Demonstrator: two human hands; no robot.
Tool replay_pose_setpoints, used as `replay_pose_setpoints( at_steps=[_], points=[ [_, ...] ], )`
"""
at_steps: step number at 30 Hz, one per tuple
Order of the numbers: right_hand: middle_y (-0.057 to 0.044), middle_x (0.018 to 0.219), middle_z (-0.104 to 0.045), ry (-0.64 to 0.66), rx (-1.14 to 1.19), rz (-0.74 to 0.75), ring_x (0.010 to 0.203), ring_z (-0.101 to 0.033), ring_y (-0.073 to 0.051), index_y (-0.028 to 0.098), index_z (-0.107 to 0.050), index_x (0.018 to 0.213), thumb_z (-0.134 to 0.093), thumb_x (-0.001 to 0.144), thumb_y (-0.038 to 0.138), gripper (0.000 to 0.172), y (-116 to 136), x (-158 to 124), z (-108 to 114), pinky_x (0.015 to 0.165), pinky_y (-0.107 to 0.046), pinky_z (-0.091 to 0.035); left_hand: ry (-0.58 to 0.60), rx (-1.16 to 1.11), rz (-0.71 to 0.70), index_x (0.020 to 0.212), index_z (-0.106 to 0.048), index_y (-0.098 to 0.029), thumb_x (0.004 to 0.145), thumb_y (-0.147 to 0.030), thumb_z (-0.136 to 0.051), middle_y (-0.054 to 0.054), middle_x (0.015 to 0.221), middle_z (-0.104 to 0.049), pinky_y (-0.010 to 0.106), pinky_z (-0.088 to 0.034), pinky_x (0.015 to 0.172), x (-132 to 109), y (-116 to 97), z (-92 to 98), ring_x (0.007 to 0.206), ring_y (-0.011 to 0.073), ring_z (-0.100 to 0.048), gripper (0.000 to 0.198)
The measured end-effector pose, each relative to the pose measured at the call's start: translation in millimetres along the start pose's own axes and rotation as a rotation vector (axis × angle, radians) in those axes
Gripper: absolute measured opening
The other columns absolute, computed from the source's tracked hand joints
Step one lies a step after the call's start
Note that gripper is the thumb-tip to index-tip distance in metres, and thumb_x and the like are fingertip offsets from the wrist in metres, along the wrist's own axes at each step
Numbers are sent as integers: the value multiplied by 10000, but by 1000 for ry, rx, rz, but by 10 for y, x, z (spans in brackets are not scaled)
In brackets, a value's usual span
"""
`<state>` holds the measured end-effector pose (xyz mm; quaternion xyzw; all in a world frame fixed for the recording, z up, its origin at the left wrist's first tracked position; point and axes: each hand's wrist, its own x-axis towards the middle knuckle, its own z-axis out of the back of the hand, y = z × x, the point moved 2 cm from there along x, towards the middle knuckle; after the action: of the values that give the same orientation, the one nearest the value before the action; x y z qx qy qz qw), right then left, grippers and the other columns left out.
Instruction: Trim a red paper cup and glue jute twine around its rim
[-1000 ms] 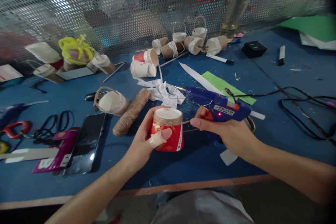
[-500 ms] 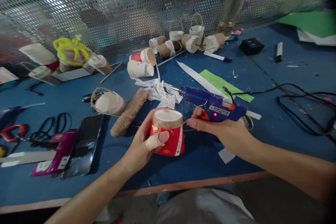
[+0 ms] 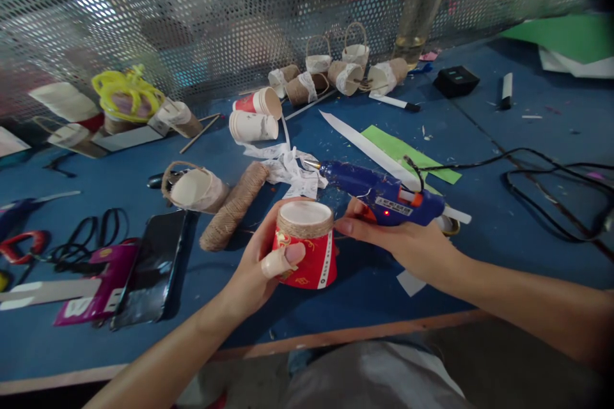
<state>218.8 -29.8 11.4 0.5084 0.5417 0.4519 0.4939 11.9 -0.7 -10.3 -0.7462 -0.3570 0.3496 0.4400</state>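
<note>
My left hand is wrapped round a red paper cup, its thumb with a tan bandage on the front. Twine circles the cup's upper edge in a band, and the white end faces up. My right hand holds a blue hot glue gun with a lit red light; its nozzle points left, beyond the cup. Thumb and forefinger of that hand are pinched close to the cup's right side, by the twine band. A roll of twine lies left of the cup, and white lace ribbon behind it.
Small twine-covered baskets and stacked paper cups stand or lie towards the mesh screen. One basket is beside the twine roll. A phone lies left; a black cable and green paper lie right.
My right hand and the glue gun have shifted slightly left, closer to the cup. The whole view has moved a little; my left hand keeps its hold on the cup.
</note>
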Motion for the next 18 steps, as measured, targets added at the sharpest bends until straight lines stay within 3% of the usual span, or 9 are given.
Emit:
replay_pose_setpoints(
  at_steps=[10,14,18],
  points=[
    [45,766,-710,-24,36,12,797,-747,-195,274,-591,777,-868,776,360,291,-31,-1,-19,836,-354,-648,23,-36,36,1307,-672,-263,726,-433,-867,107,1204,-782,494,-644,864,6,-23,-50,988,382,-788,635],
    [44,792,-723,-79,-6,31,803,-750,-190,274,-625,807,-866,773,343,254,-67,16,5,837,-353,-646,20,1,68,1436,-618,-281,757,-472,-857,122,1304,-751,512,-629,930,5,-1,-3,1153,412,-732,744],
    [36,809,-744,-105,-32,51,823,-754,-198,272,-645,782,-872,777,401,262,-82,18,10,864,-371,-643,9,123,42,1438,-636,-277,797,-474,-863,109,1433,-694,470,-519,1119,8,22,38,1354,392,-612,707]
  ],
)
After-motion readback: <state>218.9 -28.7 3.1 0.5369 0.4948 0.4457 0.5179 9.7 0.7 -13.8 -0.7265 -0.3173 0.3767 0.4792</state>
